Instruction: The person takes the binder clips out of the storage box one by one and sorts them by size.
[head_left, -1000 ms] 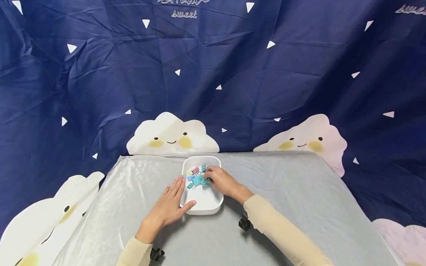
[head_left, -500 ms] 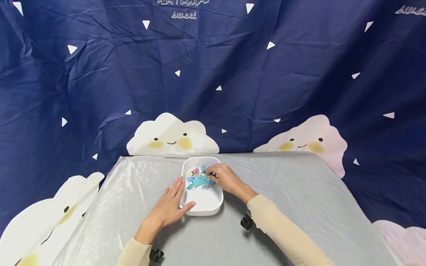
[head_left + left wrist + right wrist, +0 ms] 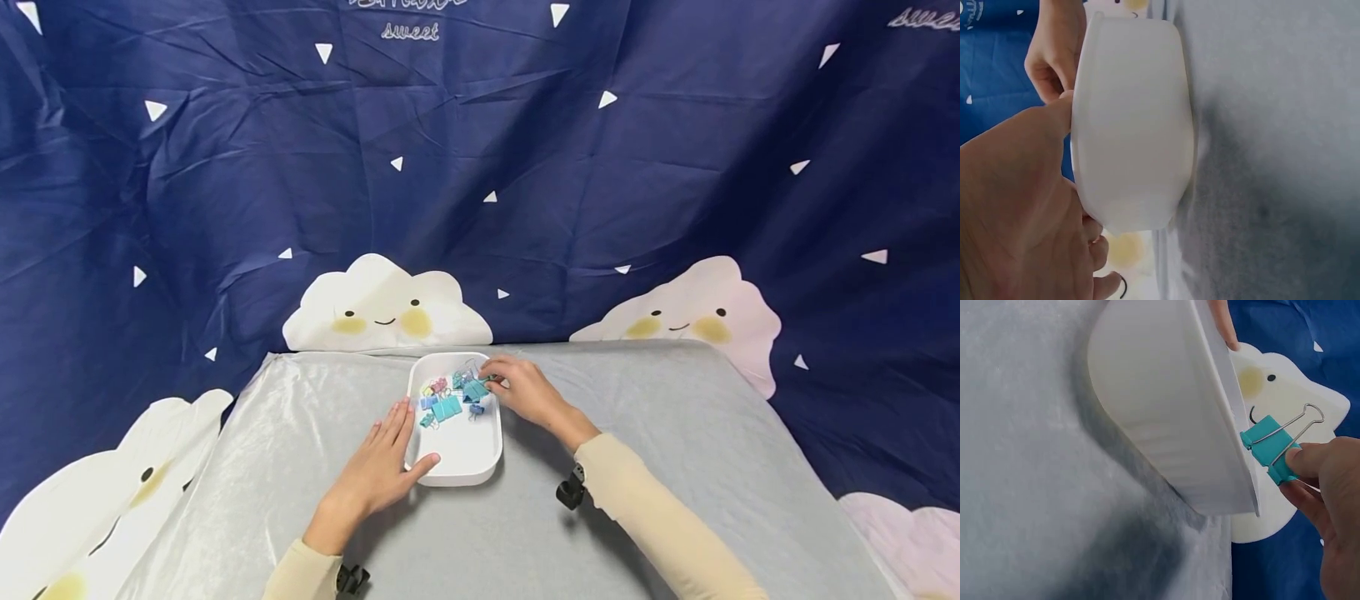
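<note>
A white plastic bin (image 3: 467, 460) stands on the grey cloth with several binder clips inside. Over its right rim, my right hand (image 3: 531, 398) pinches a large teal binder clip (image 3: 1270, 445) between thumb and fingers; the clip's wire handles show in the right wrist view. My left hand (image 3: 373, 468) rests along the left rim, fingers extended and thumb across the near corner. Inside the bin lie another large teal binder clip (image 3: 447, 408), a blue clip (image 3: 428, 402), pink clips (image 3: 439, 385), a small dark blue clip (image 3: 477, 410) and a small teal clip (image 3: 427, 421).
Grey velvety cloth (image 3: 675, 467) covers the table around the bin. Behind the table hangs a dark blue curtain (image 3: 555, 208) with white triangles and smiling clouds. A small black device (image 3: 570, 492) is strapped at the right wrist, another black device (image 3: 352, 578) at the left.
My right hand has moved from the middle of the bin toward its right rim, bringing the large teal binder clip away from the other large teal one. The left hand stays on the rim.
</note>
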Demonstrator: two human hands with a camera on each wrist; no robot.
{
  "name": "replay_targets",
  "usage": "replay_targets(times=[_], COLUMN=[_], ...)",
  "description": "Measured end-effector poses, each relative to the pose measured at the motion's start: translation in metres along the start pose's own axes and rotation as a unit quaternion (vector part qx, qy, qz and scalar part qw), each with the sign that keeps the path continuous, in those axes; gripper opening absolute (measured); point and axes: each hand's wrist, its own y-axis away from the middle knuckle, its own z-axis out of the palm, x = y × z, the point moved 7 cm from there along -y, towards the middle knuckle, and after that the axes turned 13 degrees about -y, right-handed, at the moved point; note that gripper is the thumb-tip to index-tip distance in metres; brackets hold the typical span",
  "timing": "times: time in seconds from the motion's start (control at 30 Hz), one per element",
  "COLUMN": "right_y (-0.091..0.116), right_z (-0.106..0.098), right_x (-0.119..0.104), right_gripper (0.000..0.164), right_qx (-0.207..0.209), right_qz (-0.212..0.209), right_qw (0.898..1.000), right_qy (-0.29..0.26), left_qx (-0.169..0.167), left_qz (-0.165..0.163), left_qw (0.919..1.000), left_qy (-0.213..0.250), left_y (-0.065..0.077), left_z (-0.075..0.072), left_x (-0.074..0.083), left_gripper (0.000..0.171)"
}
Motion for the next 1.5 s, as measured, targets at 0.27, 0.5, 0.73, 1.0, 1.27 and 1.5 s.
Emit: replay_targets(times=[0.27, 0.5, 0.73, 1.0, 1.27, 1.5], right_y=[0.008, 0.014, 0.023, 0.031, 0.040, 0.044], right_z=[-0.026, -0.047, -0.060, -0.069, -0.075, -0.070], right_x=[0.013, 0.033, 0.053, 0.076, 0.098, 0.108], right_gripper=[0.017, 0.017, 0.018, 0.014, 0.014, 0.013], right_qx=[0.043, 0.076, 0.089, 0.093, 0.090, 0.082], right_qz=[0.003, 0.036, 0.074, 0.102, 0.136, 0.147], right_qw=[0.999, 0.996, 0.993, 0.990, 0.987, 0.986], right_qy=[-0.029, -0.028, -0.016, -0.003, 0.005, 0.007], left_qx=[-0.005, 0.001, -0.006, 0.000, -0.009, -0.016], left_qz=[0.001, 0.001, -0.004, 0.000, 0.000, 0.001], left_qw=[1.0000, 1.0000, 1.0000, 1.0000, 0.9999, 0.9998], left_qy=[-0.001, -0.001, -0.003, 0.000, 0.005, 0.010], left_y=[-0.001, 0.000, 0.001, 0.003, 0.002, 0.001], left_z=[0.004, 0.004, 0.002, 0.002, 0.007, 0.007], left_x=[-0.003, -0.003, -0.003, -0.003, -0.005, -0.004], left_gripper=[0.097, 0.097, 0.097, 0.097, 0.099, 0.098])
